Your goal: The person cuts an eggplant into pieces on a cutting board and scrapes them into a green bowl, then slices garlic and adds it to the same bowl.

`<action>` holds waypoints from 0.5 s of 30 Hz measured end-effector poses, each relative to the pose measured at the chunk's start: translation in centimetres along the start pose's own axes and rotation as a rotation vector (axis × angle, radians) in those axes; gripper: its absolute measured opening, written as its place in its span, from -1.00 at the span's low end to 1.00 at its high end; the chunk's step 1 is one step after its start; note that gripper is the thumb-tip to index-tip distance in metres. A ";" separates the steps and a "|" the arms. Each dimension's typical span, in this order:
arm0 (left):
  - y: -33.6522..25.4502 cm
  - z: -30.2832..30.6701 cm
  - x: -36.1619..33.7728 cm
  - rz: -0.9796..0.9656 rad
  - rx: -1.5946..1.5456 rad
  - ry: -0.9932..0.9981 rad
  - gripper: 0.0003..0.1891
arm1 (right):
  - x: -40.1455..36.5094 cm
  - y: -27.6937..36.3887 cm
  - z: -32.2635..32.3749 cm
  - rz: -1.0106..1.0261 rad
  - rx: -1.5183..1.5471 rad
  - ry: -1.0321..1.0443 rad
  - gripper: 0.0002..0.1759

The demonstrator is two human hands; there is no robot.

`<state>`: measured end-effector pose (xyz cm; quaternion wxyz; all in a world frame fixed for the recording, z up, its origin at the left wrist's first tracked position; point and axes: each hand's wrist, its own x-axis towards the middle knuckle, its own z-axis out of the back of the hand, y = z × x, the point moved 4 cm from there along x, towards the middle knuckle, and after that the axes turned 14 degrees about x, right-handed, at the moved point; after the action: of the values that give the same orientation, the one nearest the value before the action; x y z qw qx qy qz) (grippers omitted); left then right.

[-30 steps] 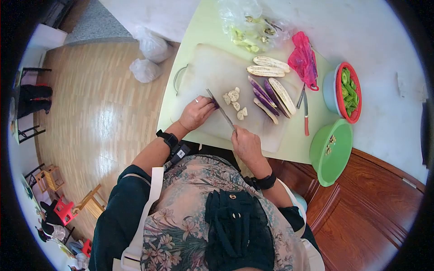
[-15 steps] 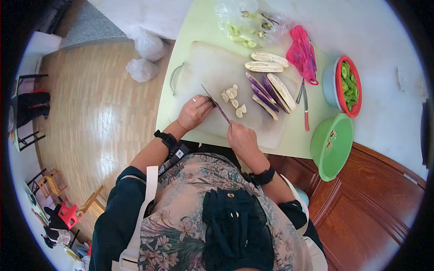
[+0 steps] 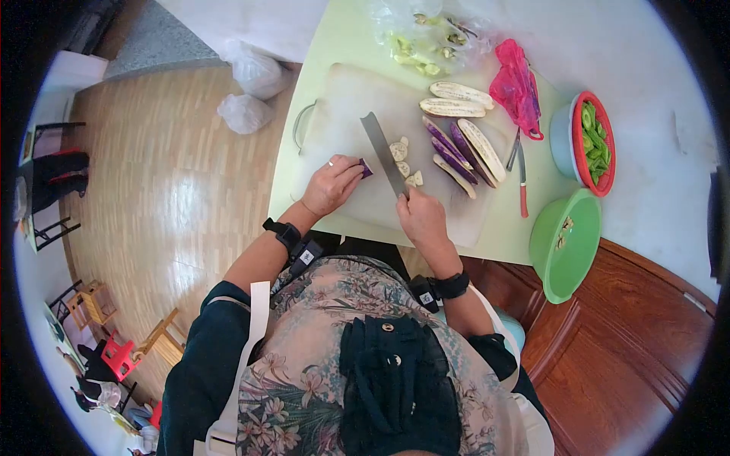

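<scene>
My left hand (image 3: 333,185) is closed on a short piece of purple eggplant (image 3: 366,168) lying on the white cutting board (image 3: 346,99). In my right hand (image 3: 423,219) is the handle of a broad knife (image 3: 385,156); its blade points away from me, tilted a little left, to the right of the eggplant piece. Beside the blade's right side lie several small cut eggplant pieces (image 3: 398,151). Farther right on the board are long purple strips (image 3: 454,150) and a long eggplant half (image 3: 481,148), with pale cut halves (image 3: 458,108) behind them.
Clear plastic with green and brown scraps (image 3: 426,57) and a pink bag (image 3: 515,87) lie behind the board. A red-handled knife (image 3: 523,182), a red basket of green peppers (image 3: 595,144) and a green basin (image 3: 544,242) are at the right.
The knife has moved right, away from the eggplant piece in my left hand, and its broad side now shows. The small cut pieces are now partly behind the blade.
</scene>
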<state>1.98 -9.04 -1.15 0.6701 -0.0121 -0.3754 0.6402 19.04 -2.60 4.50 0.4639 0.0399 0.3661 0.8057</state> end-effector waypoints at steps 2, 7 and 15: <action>-0.1 0.0 0.1 -0.004 0.001 0.004 -0.79 | -0.9 0.6 0.6 -0.002 -0.030 0.031 -0.73; 0.0 -0.2 -0.1 -0.006 0.046 0.023 -0.79 | -2.9 1.2 0.3 0.090 -0.026 0.030 -0.75; -0.2 0.2 0.1 -0.023 0.051 0.036 -0.80 | -3.2 1.3 -0.6 0.158 -0.143 0.051 -0.78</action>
<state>2.05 -9.08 -0.80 0.6840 -0.0022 -0.3469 0.6417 19.72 -5.81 5.77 0.3912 0.0150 0.3151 0.8646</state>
